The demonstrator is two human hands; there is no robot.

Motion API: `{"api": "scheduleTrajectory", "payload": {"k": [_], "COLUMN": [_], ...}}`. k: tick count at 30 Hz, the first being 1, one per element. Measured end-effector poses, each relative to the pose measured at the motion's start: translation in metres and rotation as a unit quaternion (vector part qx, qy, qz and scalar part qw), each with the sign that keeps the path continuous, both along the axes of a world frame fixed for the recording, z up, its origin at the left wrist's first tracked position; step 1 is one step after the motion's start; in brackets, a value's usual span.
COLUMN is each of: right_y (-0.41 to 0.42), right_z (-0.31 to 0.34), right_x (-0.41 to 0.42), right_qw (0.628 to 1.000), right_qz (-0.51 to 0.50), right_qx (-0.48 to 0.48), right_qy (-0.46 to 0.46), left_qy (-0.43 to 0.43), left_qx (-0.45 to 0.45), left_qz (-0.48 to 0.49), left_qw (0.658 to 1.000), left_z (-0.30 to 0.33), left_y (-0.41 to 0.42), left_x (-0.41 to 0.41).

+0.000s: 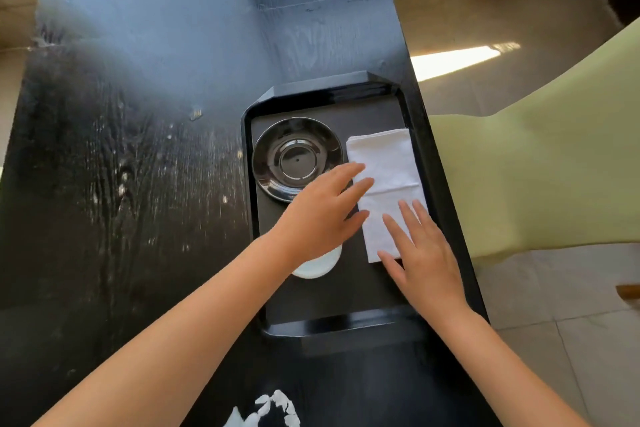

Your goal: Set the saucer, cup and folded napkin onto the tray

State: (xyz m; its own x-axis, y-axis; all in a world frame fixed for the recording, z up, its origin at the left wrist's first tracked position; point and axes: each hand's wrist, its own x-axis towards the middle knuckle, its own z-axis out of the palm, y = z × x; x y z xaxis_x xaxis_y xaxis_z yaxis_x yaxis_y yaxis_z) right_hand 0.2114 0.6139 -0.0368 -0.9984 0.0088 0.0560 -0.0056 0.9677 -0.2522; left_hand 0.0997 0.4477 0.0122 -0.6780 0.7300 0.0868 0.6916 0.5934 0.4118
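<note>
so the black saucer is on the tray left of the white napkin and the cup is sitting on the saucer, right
Not quite. In the head view the black saucer is empty. It is on the tray, left of the white napkin. A white round object, possibly the cup, stands nearer, under the left hand.

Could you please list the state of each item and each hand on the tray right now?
Tray: flat on the dark table, near its right edge.
Saucer: on the tray, upright, empty.
Napkin: folded, flat on the tray, right of the saucer.
White round object: on the tray, mostly hidden under the left hand; possibly the cup.
Left hand: open, fingers reaching the napkin.
Right hand: open, flat on the napkin.
</note>
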Motion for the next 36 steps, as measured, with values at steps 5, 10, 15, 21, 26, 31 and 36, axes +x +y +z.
{"api": "scheduleTrajectory", "payload": {"k": [5,10,15,21,26,31,36], "right_y": [0.007,0.008,0.005,0.0,-0.002,-0.004,-0.004], "right_z": [-0.008,-0.019,-0.019,-0.017,-0.019,-0.017,-0.002], "right_x": [0.003,0.002,-0.004,-0.019,-0.022,-0.023,-0.03], "right_qw": [0.997,0.995,0.995,0.995,0.996,0.995,0.992], "right_qz": [-0.031,-0.04,-0.04,-0.034,-0.038,-0.039,-0.037], "right_qx": [0.045,0.042,0.039,0.038,0.028,0.027,0.028], "right_qy": [-0.061,-0.079,-0.083,-0.082,-0.079,-0.091,-0.119], "left_qy": [-0.031,-0.07,-0.076,-0.071,-0.066,-0.07,-0.049], "left_qx": [-0.23,-0.261,-0.253,-0.258,-0.263,-0.258,-0.269], "left_qz": [-0.109,-0.144,-0.14,-0.128,-0.13,-0.128,-0.127], "left_qw": [0.966,0.952,0.954,0.955,0.954,0.955,0.953], "left_z": [-0.023,-0.038,-0.039,-0.04,-0.039,-0.039,-0.022], "left_y": [0.064,0.075,0.07,0.063,0.062,0.06,0.055], "left_x": [-0.04,-0.052,-0.06,-0.074,-0.077,-0.076,-0.072]}}
